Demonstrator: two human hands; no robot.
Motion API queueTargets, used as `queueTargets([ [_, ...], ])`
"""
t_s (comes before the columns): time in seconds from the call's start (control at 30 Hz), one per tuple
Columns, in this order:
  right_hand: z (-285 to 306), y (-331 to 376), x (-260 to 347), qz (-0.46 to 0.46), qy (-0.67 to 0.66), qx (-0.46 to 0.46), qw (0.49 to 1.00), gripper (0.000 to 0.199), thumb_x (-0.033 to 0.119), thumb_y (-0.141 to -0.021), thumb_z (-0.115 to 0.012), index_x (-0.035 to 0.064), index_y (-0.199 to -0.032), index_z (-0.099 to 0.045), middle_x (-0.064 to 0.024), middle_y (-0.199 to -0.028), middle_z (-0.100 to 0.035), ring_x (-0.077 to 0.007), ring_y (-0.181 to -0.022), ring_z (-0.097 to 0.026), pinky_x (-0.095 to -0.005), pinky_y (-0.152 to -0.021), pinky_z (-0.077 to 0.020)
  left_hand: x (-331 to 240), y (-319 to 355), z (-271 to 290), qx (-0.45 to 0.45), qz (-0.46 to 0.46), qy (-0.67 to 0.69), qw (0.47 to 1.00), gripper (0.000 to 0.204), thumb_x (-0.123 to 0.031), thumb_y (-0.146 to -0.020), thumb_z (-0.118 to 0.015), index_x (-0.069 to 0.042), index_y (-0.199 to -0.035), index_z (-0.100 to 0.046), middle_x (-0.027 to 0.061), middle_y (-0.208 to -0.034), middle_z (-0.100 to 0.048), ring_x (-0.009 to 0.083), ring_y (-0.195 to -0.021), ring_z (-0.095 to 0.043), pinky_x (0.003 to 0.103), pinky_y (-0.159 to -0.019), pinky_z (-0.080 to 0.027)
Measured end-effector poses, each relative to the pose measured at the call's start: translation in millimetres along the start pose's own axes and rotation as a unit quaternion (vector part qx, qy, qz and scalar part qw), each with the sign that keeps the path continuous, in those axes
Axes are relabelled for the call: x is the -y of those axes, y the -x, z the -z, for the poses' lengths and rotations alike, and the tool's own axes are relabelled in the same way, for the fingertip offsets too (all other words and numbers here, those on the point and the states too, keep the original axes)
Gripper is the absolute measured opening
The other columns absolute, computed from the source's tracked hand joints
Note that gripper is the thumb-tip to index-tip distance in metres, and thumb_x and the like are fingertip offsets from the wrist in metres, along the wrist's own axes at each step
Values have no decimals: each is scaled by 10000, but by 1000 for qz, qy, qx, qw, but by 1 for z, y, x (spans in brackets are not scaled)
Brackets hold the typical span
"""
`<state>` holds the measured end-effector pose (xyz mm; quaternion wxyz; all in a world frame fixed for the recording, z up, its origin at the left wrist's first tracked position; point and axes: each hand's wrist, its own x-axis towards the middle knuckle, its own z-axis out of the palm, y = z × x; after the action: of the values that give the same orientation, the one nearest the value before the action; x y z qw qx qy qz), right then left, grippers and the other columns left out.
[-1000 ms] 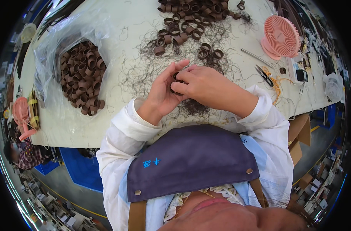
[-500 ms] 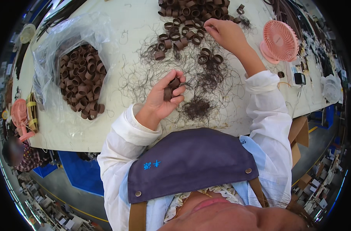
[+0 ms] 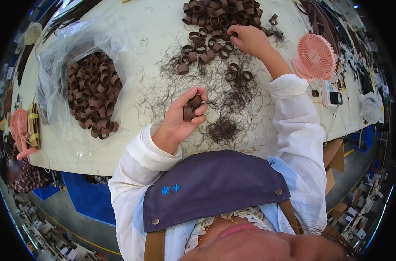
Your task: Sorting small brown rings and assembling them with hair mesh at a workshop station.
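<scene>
My left hand point(image 3: 175, 122) is curled around a few short brown rings point(image 3: 188, 113), with thin dark threads sticking out by the fingertips. Up at the near edge of a heap of similar rings point(image 3: 224, 19), my right hand point(image 3: 252, 41) has thumb and forefinger closed around a brown ring point(image 3: 235, 34), which they partly cover. Between the two hands lie several loose rings point(image 3: 204, 58) and a spread of dark curly threads point(image 3: 239, 93). A denser tuft of threads point(image 3: 222, 129) sits just right of my left hand.
On the left, a clear plastic bag point(image 3: 52, 82) stands open, full of brown rings point(image 3: 91, 89). A pink fan point(image 3: 314, 56) and a small black-and-white device point(image 3: 335, 98) are at the right. Another pink fan point(image 3: 19, 128) stands at the left edge, near a person point(image 3: 26, 176).
My right hand has shifted slightly left and down at the heap's edge, and its fingers now close around a ring. My left hand keeps its rings, nearly still. The view has tilted slightly.
</scene>
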<state>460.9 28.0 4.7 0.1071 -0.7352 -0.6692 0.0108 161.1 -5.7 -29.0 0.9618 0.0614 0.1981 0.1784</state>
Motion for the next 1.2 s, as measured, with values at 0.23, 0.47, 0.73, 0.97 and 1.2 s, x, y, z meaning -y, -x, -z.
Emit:
queueTargets([
  [0.23,-4,3,0,-7,12,-8,1000,374,269,-832,-627,118,-1175,-620,-110,-856,-696,-330,-850,-659,-441,-755,-511,2,2,2,-16,-1,-17,1000,164,-219,-977,-498,-77,-1027,-563,51,-938,-554,133,-662,-448,229,-450,-365],
  [0.47,49,51,35,-3,-528,178,830,232,285,-964,-540,62,-950,-604,37,-578,-552,-1,-489,-485,-157,-434,-345,4,4,-8,-56,3,-115,992,237,-249,-978,-509,-88,-1144,-560,54,-1009,-593,138,-742,-536,229,-515,-425],
  [0.73,42,79,80,29,-550,394,735,272,288,-965,-527,37,-1013,-621,27,-557,-552,-17,-443,-450,-171,-431,-342,3,4,-14,-2,-29,-151,988,462,-350,-980,-486,-98,-1364,-442,61,-1160,-601,181,-1000,-617,364,-754,-560],
  [0.97,36,92,102,115,-395,283,866,217,239,-927,-558,37,-986,-608,-54,-593,-595,-149,-490,-572,-301,-490,-433,2,4,-2,59,-22,-146,987,489,-351,-965,-519,-111,-1381,-426,48,-1135,-607,160,-969,-612,379,-791,-571],
  [1.2,40,89,99,130,-342,184,912,210,262,-905,-583,106,-1032,-643,-79,-668,-647,-257,-635,-626,-381,-605,-473,3,5,1,-13,-29,-65,997,336,-251,-963,-538,-122,-1273,-529,66,-1119,-598,182,-955,-567,322,-655,-493],
])
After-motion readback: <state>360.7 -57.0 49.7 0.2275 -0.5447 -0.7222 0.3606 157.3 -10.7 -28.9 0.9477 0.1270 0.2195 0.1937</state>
